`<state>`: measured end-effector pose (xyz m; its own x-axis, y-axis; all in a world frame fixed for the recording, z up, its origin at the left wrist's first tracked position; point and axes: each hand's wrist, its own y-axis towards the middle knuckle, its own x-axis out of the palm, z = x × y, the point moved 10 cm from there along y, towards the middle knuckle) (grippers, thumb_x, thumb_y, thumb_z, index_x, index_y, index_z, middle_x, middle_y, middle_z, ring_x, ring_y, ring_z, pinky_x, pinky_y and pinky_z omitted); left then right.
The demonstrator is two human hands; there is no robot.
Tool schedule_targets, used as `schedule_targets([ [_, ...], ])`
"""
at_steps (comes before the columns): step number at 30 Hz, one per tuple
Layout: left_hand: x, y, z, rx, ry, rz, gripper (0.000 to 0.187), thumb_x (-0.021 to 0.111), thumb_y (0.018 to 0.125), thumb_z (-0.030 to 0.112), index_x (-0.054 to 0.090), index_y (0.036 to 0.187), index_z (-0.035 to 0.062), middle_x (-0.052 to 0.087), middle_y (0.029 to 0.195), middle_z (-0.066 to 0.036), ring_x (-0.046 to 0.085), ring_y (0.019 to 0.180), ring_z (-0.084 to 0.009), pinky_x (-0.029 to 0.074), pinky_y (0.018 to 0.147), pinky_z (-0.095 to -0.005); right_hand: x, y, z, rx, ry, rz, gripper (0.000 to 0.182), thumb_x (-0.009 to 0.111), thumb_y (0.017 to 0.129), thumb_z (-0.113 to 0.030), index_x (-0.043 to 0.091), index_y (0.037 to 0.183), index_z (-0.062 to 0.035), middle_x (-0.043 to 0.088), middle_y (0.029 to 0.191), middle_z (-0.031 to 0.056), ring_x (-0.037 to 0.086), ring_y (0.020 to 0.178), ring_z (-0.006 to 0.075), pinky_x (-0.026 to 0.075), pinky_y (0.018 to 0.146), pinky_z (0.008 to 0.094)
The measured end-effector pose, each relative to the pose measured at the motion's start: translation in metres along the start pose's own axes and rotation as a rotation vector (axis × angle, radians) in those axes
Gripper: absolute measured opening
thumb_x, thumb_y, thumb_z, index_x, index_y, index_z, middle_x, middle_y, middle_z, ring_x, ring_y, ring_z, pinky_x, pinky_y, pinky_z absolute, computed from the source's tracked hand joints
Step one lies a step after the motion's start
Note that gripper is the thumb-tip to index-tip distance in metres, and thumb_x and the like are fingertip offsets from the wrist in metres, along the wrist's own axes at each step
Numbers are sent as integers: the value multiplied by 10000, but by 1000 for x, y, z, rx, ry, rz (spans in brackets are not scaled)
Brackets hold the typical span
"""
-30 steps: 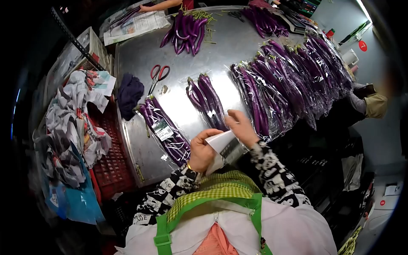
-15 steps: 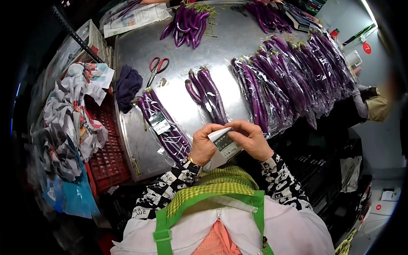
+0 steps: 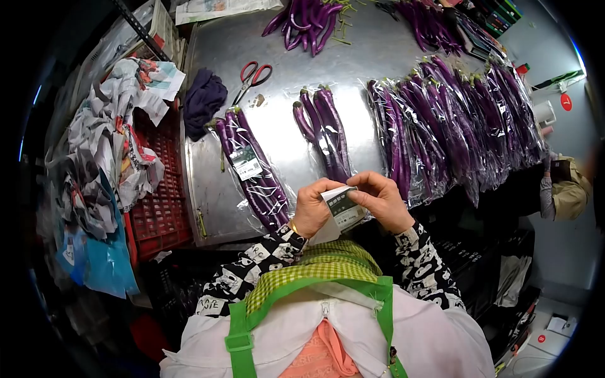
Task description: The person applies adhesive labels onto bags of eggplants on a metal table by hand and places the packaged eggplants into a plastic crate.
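Observation:
Close to my body, my left hand is closed on the left edge of a sheet of printed labels with a dark green band and white backing. My right hand pinches the label's upper right corner between thumb and fingers. Just beyond my hands lies a clear-bagged bundle of eggplants without a visible label. To its left is another bagged eggplant bundle that carries a green and white label.
Many bagged eggplants lie in a row on the right of the metal table. Red-handled scissors, a dark cloth and loose eggplants lie farther back. Crumpled newspaper covers a red crate at left.
The camera view has shifted, so the table contents appear higher and farther right. Both hands stay on the label sheet, which appears slightly turned, with little other movement.

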<state>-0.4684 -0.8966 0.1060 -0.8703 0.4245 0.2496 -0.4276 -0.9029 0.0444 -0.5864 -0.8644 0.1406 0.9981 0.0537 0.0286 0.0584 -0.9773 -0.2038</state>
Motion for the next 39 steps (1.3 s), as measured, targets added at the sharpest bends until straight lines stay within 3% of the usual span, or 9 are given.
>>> schedule_targets([
  [11,-7,-6,-15,-32,153,31,118,733,800,94,661,865,28,671,752,-25,623,693,-76,500,609,-220,-4,12,20,152,25,-72,152,681,842,-79,617,947,10,630,856,12,581,750,62,476,659,199],
  [17,-8,-1,6,193,294,77,129,736,794,96,660,871,26,672,765,-31,629,691,-86,502,604,-223,-2,20,21,166,11,-103,127,679,839,-68,630,933,2,642,822,18,592,745,71,485,660,212],
  [24,-12,-6,-36,-111,115,74,100,712,807,99,662,805,13,673,711,-33,593,661,-55,477,584,-221,-5,23,10,11,-97,-73,101,669,844,-74,641,897,6,633,828,25,589,755,76,483,649,216],
  [26,-10,-10,-56,-215,95,59,119,685,830,131,690,852,14,684,718,-54,581,658,-49,477,592,-226,-11,30,-2,-198,-361,-25,114,672,841,-94,641,901,-2,594,860,31,575,774,91,491,654,235],
  [30,-1,-37,-82,-359,772,-439,255,705,779,384,743,876,150,691,779,-122,658,657,-267,512,642,-368,-44,72,11,-54,-278,138,140,679,826,-129,652,900,-12,551,940,69,563,795,138,489,701,265],
  [31,3,-47,-78,-567,1027,-636,220,699,764,376,748,868,188,672,744,-133,646,665,-302,507,653,-396,-51,90,32,-42,-199,150,157,693,808,-145,666,899,-20,551,973,87,573,803,183,493,714,301],
  [33,19,-60,-67,-337,1186,-749,179,691,768,326,736,808,157,657,713,-131,642,672,-311,495,640,-418,-66,128,74,-56,-399,269,185,714,784,-172,677,899,-31,583,939,96,586,814,213,496,737,342],
  [36,41,-52,-27,32,993,-620,158,679,702,200,619,667,57,616,665,-129,620,678,-330,469,597,-435,-75,162,134,44,-332,415,211,731,758,-195,675,889,-40,632,871,91,598,804,207,492,741,344],
  [39,59,-43,16,339,829,-569,114,667,622,108,563,633,62,581,684,-86,593,660,-293,447,556,-417,-25,159,100,-22,-302,357,275,742,741,-171,650,957,-29,662,989,108,612,829,206,499,752,319],
])
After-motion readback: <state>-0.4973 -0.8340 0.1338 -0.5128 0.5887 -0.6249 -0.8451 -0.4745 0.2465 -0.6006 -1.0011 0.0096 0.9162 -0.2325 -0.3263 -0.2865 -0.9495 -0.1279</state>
